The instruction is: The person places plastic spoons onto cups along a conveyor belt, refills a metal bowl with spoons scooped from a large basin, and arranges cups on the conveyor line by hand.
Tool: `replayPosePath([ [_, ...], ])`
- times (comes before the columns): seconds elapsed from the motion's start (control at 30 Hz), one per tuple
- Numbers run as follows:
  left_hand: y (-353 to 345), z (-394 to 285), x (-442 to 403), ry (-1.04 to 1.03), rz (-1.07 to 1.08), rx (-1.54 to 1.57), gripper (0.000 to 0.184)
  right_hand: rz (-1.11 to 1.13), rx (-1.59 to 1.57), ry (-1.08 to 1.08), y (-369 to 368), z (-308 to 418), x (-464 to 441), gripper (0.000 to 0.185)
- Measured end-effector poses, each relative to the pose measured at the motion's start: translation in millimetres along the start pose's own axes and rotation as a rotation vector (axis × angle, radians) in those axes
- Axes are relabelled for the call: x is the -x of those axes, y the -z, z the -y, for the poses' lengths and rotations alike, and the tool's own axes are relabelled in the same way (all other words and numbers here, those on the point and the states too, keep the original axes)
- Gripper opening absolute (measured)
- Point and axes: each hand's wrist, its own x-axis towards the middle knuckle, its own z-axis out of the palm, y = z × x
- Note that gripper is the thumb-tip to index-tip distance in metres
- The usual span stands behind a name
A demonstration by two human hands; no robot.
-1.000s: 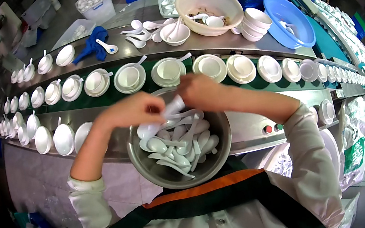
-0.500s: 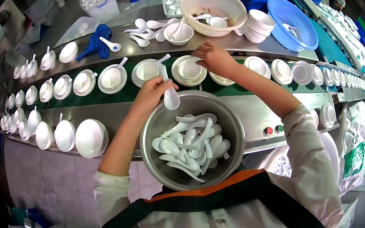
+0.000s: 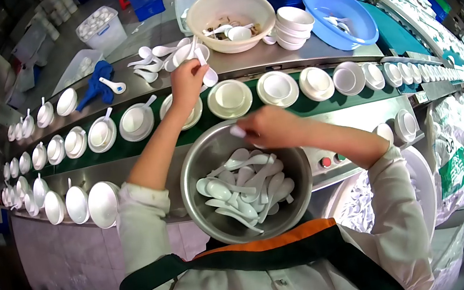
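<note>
My left hand (image 3: pixel 188 80) is closed on a white soup spoon (image 3: pixel 210 78), whose bowl hangs down above a saucer and bowl set (image 3: pixel 185 116) on the green belt. My forearm partly covers that set. Blurred by motion, my right hand (image 3: pixel 278 127) is over the far rim of a steel basin (image 3: pixel 191 203); its fingers are drawn together around a small pale thing I cannot make out. Inside the basin lies a heap of white spoons (image 3: pixel 245 188). Another saucer with a small bowl (image 3: pixel 229 98) sits just right of my left hand.
Bowl and saucer sets line the green belt (image 3: pixel 323 107). Beyond it stand a cream basin (image 3: pixel 205 15), stacked bowls (image 3: pixel 294 29) and a blue basin (image 3: pixel 317 10). Loose spoons (image 3: pixel 148 67) and a blue cloth (image 3: pixel 94 88) lie there. Control buttons (image 3: pixel 325 162) are at right.
My left hand has moved forward over the belt with its spoon. My right hand has come back from a bowl on the belt to the steel basin's rim. The whole view has shifted.
</note>
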Motion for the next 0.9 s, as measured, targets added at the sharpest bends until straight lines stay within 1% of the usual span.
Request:
replayPosePath([
  [0.03, -6.8, 7.0, -9.5, -0.097, -0.002, -0.155, 0.015, -0.068, -0.225, -0.065, 18.9, -4.5, -1.0, 0.012],
  [0.07, -14.0, 14.4, -13.4, -0.137, 0.030, -0.208, 0.014, -0.184, -0.397, -0.096, 27.5, -14.6, -0.9, 0.013],
  [0.1, -19.3, 15.5, -15.4, -0.177, 0.078, -0.287, 0.015, -0.286, -0.507, -0.200, 40.2, -26.0, 0.0, 0.014],
  [0.13, -25.2, 19.2, -15.1, -0.152, 0.153, -0.323, 0.015, -0.462, -0.762, -0.156, 38.1, -52.7, -3.6, 0.015],
  [0.17, -30.9, 23.6, -12.7, -0.128, 0.229, -0.360, 0.015, -0.581, -0.852, -0.249, 42.4, -70.3, -4.9, 0.012],
  [0.2, -34.0, 27.2, -8.4, -0.137, 0.280, -0.390, 0.014, -0.713, -0.858, -0.346, 34.9, -99.4, -7.5, 0.013],
  [0.23, -36.4, 31.6, -4.6, -0.145, 0.289, -0.388, 0.014, -0.820, -0.870, -0.395, 25.1, -119.4, -10.8, 0.015],
  [0.3, -37.2, 39.0, 0.8, -0.089, 0.394, -0.494, 0.014, -0.777, -0.826, -0.525, -11.5, -160.4, -11.2, 0.013],
  [0.33, -34.2, 38.1, -0.1, 0.013, 0.474, -0.539, 0.020, -0.737, -0.847, -0.574, -22.6, -159.4, -10.4, 0.013],
  [0.37, -30.1, 37.6, 0.9, 0.005, 0.478, -0.538, 0.020, -0.695, -0.866, -0.623, -35.1, -157.5, -11.0, 0.013],
  [0.4, -25.1, 36.6, 4.3, -0.027, 0.422, -0.543, 0.025, -0.615, -0.991, -0.613, -46.0, -163.6, -11.5, 0.017],
  [0.43, -19.8, 34.0, 8.5, -0.058, 0.368, -0.546, 0.031, -0.531, -1.014, -0.650, -42.0, -157.5, -9.9, 0.028],
  [0.5, -8.3, 24.1, 15.9, -0.187, 0.247, -0.553, 0.041, -0.370, -0.765, -0.711, -20.9, -142.8, 1.8, 0.043],
  [0.53, -1.2, 13.3, 18.1, -0.265, 0.206, -0.499, 0.037, -0.352, -0.554, -0.711, -5.4, -142.2, 10.7, 0.048],
  [0.57, 8.6, -14.3, 23.6, -0.184, 0.254, -0.422, 0.032, -0.327, -0.346, -0.710, 7.9, -148.2, 21.2, 0.053],
  [0.6, 16.3, -36.0, 32.7, -0.184, 0.279, -0.390, 0.023, -0.463, 0.133, -0.634, 13.0, -166.0, 33.8, 0.055],
  [0.63, 24.7, -56.7, 42.2, -0.123, 0.398, -0.290, 0.019, -0.445, 0.275, -0.744, 28.2, -172.3, 44.1, 0.044],
  [0.67, 29.5, -78.3, 57.2, -0.018, 0.520, -0.228, 0.017, -0.448, 0.493, -0.758, 35.8, -187.8, 58.8, 0.029],
  [0.7, 32.6, -87.9, 71.6, 0.038, 0.676, -0.238, 0.016, -0.354, 0.630, -0.761, 41.5, -202.4, 75.1, 0.020],
  [0.73, 32.3, -88.8, 85.3, -0.103, 0.805, -0.368, 0.016, -0.143, 0.620, -0.914, 45.1, -213.1, 86.0, 0.020],
  [0.77, 28.5, -89.7, 98.9, -0.110, 0.945, -0.586, 0.020, 0.060, 0.538, -0.984, 46.8, -221.3, 94.2, 0.022],
  [0.8, 26.0, -89.7, 109.0, -0.082, 1.054, -0.658, 0.021, 0.026, 0.567, -0.891, 38.4, -227.3, 106.1, 0.024],
  [0.83, 19.2, -81.7, 118.1, -0.013, 1.121, -0.712, 0.020, 0.026, 0.568, -0.880, 31.3, -236.4, 113.5, 0.024],
  [0.9, 11.9, -70.2, 129.5, -0.001, 1.106, -0.684, 0.019, -0.028, 0.306, -0.792, 24.1, -245.1, 116.9, 0.025],
])
